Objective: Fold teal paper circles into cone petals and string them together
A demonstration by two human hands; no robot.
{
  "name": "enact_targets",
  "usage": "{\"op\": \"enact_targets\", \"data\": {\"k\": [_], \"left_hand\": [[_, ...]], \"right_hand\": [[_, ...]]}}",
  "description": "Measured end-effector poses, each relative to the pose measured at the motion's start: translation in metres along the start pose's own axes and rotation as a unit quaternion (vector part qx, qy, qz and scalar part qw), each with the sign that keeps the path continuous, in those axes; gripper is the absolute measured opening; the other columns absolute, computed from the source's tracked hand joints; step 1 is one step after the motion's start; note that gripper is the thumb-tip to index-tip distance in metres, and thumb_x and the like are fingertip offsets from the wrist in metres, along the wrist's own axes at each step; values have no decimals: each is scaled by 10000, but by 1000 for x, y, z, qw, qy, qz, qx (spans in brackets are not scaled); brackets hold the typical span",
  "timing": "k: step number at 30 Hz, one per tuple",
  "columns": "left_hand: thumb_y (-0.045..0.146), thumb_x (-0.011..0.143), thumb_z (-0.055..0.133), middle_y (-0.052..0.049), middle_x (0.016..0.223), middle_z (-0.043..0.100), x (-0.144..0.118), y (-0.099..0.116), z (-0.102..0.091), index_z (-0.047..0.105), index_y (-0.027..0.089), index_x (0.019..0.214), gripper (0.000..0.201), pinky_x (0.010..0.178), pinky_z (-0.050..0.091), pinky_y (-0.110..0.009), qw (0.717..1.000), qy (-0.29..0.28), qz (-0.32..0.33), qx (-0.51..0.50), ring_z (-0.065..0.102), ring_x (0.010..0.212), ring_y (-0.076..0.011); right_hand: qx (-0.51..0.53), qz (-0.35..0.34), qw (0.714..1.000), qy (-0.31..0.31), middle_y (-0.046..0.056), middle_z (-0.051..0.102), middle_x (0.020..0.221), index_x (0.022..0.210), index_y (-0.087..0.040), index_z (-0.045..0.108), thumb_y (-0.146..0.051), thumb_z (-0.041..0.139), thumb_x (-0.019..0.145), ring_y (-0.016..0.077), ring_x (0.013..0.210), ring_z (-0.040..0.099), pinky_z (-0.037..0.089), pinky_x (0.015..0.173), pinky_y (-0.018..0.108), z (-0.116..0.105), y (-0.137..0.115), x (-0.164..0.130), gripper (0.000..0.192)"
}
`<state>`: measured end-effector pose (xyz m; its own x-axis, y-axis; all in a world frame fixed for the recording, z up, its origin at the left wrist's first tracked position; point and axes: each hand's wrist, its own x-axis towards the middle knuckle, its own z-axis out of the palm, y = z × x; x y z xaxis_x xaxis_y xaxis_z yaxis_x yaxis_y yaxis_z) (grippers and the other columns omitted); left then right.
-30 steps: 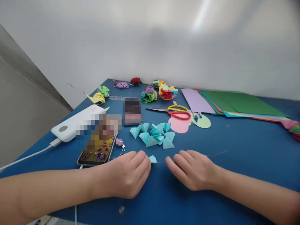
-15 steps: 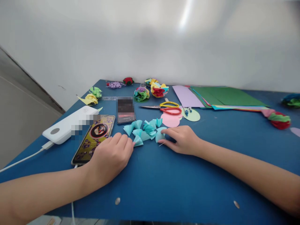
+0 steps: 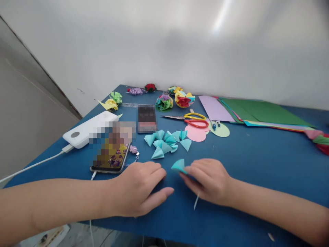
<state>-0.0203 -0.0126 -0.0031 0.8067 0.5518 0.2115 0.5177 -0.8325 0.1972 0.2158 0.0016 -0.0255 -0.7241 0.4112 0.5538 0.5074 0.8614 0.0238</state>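
So on your far left there's a white cable (image 3: 51, 162) running into a white power bank (image 3: 89, 129), with a smartphone (image 3: 109, 161) lying just beside it, its screen partly pixelated. A pink charm (image 3: 133, 149) sits by the phone's right edge. Your left hand (image 3: 142, 190) is low over the blue table (image 3: 164, 219), fingers curled with the thumb well apart from them, and I can't spot anything between. Behind that is a second phone (image 3: 147, 118), then a loose cluster of turquoise folded-paper cones (image 3: 162, 146). One more turquoise cone (image 3: 178, 165) is out on the near side of the bunch, between your hands, its tip pinched by your right hand (image 3: 209, 180), thumb and fingers together on it. A thin pale stick (image 3: 196, 201) pokes out under that hand; can't tell what it is. Past the cluster you've got red-and-yellow-handled scissors (image 3: 196, 124) overlapping some pink paper rounds (image 3: 196, 134), a pale green paper disc (image 3: 223, 130), a lilac sheet (image 3: 216, 108) and green paper sheets (image 3: 269, 113) over other colours.
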Motion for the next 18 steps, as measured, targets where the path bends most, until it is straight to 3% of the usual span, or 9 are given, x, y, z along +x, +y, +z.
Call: {"op": "enact_targets", "data": {"k": [2, 4, 9, 13, 18], "left_hand": [[447, 898, 344, -102, 909, 585, 1, -1, 0, 492, 98, 1096, 428, 629, 454, -304, 1000, -17, 16, -7, 552, 801, -213], [514, 888, 321, -127, 986, 579, 1, -1, 3, 430, 78, 1181, 536, 664, 468, -330, 999, -29, 46, -5, 549, 857, -239], [487, 897, 315, -126, 958, 582, 1, 2, 5, 460, 95, 1111, 470, 721, 466, -353, 996, -52, 64, -35, 548, 844, -235], [358, 893, 384, -88, 925, 587, 2, 5, -1, 444, 130, 1128, 333, 700, 456, -309, 992, -67, 38, -105, 547, 814, -200], [362, 860, 463, -93, 1055, 588, 2, 3, -9, 382, 146, 1227, 433, 770, 462, -291, 974, -90, 9, -208, 574, 922, -195]], "right_hand": [[11, -13, 1000, 1, -17, 515, 555, 803, -141, 556, -198, 532, 839, 100, 494, 435, 292, 492, 253, -3, -19, 0, 71], [13, -35, 999, -9, -23, 495, 541, 845, -124, 569, -217, 554, 829, 107, 485, 419, 279, 474, 266, -5, -30, 0, 96], [-8, -119, 991, -57, -21, 499, 583, 1097, -84, 542, -283, 540, 842, 119, 506, 433, 271, 466, 288, -5, -30, 2, 324], [-24, -108, 991, -74, -14, 495, 585, 1109, -121, 559, -253, 494, 856, 117, 504, 421, 266, 472, 294, -7, -26, 2, 293], [-24, -127, 991, -46, -20, 475, 571, 1135, -70, 540, -225, 524, 836, 124, 492, 418, 253, 456, 300, -9, -24, 2, 337]]}}
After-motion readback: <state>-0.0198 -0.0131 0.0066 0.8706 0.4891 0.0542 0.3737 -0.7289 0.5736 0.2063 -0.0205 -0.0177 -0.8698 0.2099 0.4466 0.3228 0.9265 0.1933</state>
